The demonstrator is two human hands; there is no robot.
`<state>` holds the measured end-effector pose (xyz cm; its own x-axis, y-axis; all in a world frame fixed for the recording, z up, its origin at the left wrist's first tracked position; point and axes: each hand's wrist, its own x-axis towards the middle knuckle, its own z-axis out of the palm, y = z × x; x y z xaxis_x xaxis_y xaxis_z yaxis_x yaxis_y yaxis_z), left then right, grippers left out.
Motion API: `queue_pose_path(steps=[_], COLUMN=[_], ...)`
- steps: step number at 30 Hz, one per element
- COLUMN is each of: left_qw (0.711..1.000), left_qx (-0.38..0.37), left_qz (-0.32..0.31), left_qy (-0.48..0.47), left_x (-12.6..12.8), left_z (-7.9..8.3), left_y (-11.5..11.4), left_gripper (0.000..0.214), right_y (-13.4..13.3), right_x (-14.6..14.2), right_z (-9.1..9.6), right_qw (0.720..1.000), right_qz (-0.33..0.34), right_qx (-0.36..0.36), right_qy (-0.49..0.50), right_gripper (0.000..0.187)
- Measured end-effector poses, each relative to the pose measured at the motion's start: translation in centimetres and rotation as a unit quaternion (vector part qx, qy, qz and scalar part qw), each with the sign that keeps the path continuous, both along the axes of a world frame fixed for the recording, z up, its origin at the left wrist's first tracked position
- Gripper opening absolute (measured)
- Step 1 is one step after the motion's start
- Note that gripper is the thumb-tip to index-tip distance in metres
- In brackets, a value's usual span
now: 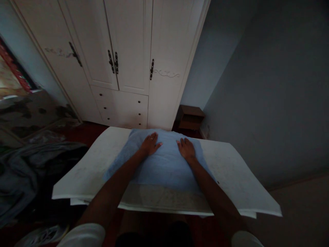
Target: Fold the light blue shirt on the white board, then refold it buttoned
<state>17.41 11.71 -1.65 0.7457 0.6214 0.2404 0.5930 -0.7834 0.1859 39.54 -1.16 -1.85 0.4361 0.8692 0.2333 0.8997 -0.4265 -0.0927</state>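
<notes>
A light blue cloth (167, 168) lies spread out over the middle of a white table (231, 171). Flat on its upper left part rests my left hand (150, 144), fingers extended and the thumb pointing right. My right hand (186, 149) lies palm down on the upper right part, its fingers also stretched out. Some of the cloth's side edges are hidden beneath my forearms. Faint creases run across the fabric between the two hands.
Beyond the table stands a white wardrobe (123, 61) with dark handles and drawers. A small brown cabinet (191, 116) sits by the grey wall (272, 96). Dark clothing (23, 175) is heaped at the left, with a shoe (43, 236) below it.
</notes>
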Motion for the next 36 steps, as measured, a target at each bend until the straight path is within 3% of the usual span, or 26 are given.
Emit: queue_pose_path(steps=[7, 12, 15, 26, 31, 36], left_qw=[0.989, 0.950, 0.956, 0.992, 0.990, 0.980], left_qx=[0.014, 0.010, -0.018, -0.067, -0.075, -0.070], left_qz=[0.142, 0.309, 0.291, 0.106, 0.114, 0.174], left_qy=[-0.035, -0.051, -0.021, 0.019, -0.019, -0.066], left_x=[-0.3, -1.0, -1.9, -8.7, -9.6, -10.3], left_z=[0.7, 0.8, 0.8, 1.1, 1.2, 2.3], left_y=[-0.9, -0.7, 0.3, 4.3, 4.3, 3.1], left_gripper=[0.070, 0.075, 0.076, 0.067, 0.059, 0.063], right_y=[-2.6, -3.0, -3.2, -3.4, -4.0, -5.4], right_x=[3.2, 4.2, 4.7, 5.2, 6.0, 7.0], right_z=[-0.2, -0.2, -0.2, -0.4, -0.5, -0.1], right_qw=[0.998, 0.997, 0.996, 0.997, 0.996, 0.991], right_qz=[-0.050, -0.061, -0.058, -0.041, -0.012, 0.033], right_qx=[-0.027, -0.048, -0.057, -0.049, -0.045, -0.024], right_qy=[0.009, 0.026, 0.029, 0.051, 0.075, 0.124], right_gripper=[0.062, 0.064, 0.064, 0.062, 0.060, 0.059])
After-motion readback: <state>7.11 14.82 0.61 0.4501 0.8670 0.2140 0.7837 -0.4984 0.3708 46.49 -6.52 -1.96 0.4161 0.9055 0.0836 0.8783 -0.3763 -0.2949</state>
